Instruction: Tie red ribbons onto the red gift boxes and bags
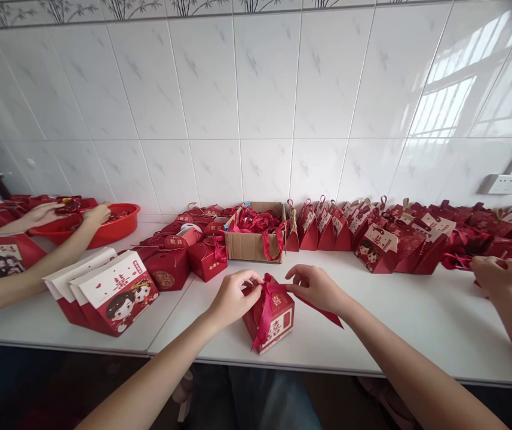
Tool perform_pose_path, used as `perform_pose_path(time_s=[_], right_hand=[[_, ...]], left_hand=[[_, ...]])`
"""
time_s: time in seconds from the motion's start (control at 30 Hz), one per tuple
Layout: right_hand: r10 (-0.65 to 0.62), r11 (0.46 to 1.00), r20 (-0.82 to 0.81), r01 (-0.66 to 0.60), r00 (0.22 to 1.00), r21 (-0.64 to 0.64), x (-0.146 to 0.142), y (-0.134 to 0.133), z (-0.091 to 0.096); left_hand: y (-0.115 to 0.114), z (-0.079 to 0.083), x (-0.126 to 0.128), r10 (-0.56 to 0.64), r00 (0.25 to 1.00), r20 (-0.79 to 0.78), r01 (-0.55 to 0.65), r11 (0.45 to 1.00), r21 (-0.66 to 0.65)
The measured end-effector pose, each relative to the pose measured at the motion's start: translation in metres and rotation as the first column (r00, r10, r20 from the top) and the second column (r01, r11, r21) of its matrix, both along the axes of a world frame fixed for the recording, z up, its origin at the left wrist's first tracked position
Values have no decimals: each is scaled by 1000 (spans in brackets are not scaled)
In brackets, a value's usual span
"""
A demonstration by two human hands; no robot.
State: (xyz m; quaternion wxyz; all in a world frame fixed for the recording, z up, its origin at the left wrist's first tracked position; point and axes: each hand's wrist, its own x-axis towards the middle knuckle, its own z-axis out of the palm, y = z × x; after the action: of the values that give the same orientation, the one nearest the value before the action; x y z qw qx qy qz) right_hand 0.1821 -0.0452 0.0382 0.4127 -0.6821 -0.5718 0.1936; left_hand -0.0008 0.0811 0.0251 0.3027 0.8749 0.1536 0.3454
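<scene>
A small red gift box [276,319] stands on the white table [408,322] just in front of me. A red ribbon [268,304] is looped over its top, with tails hanging down the front and trailing to the right. My left hand [233,297] pinches the ribbon at the box's top left corner, fingers closed. My right hand [313,286] pinches the ribbon's other end at the top right, fingers also closed.
A cardboard box [256,236] of red ribbons sits behind. Several finished red boxes [372,239] line the tiled wall. Flat red and white cartons [112,292] lie left. Another person's hands [70,218] reach a red bowl [123,221]; a third person's hand [500,278] rests at right.
</scene>
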Motion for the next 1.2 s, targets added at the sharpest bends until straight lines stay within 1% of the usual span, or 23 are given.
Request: perform_pose_path(time_s=[0.07,0.17,0.2,0.27,0.33,0.37,0.47,0.53,0.67,0.73,0.83,0.97,1.1,1.2], right_hand=[[45,999,-32,-46,998,-20,-2,-8,8],[184,974,-90,-194,979,-118,-5,-15,20],[200,970,-101,-212,975,-123,-7,-15,22],[174,980,-111,-183,978,-77,-8,-7,23],[135,990,-121,-138,983,-14,-9,7,20],[143,989,-127,-145,981,-3,-10,15,17],[222,975,-116,-220,968,30,-11,31,9],[275,959,-62,-270,959,85,-12,34,6],[351,908,135,-372,926,192,-12,23,4],[384,880,225,-428,896,205,-10,19,0],[414,851,311,-485,856,200,-7,17,-9],[420,828,380,-519,824,212,-4,20,-18],[418,807,412,-539,809,241,-4,21,-22],[424,800,406,-545,810,251,-5,21,-22]], left_hand=[[1,0,0,-5,1000,0,5,1000,7],[1,1,0,-21,1000,-2,21,999,24],[1,1,0,-28,1000,-6,29,999,32],[1,3,-1,-42,999,-14,43,998,51],[0,6,-1,-53,998,-25,55,996,76],[0,6,-1,-55,998,-30,58,994,90],[0,8,-2,-50,998,-46,56,989,135],[1,8,-2,-36,998,-58,45,985,167],[4,10,-4,0,995,-100,23,973,231],[6,13,-3,10,991,-130,24,966,258],[6,18,-3,25,985,-169,23,961,277],[7,24,-4,25,974,-225,27,974,225],[10,25,-8,-41,957,-286,74,992,104],[14,24,-7,-56,951,-305,61,998,9]])
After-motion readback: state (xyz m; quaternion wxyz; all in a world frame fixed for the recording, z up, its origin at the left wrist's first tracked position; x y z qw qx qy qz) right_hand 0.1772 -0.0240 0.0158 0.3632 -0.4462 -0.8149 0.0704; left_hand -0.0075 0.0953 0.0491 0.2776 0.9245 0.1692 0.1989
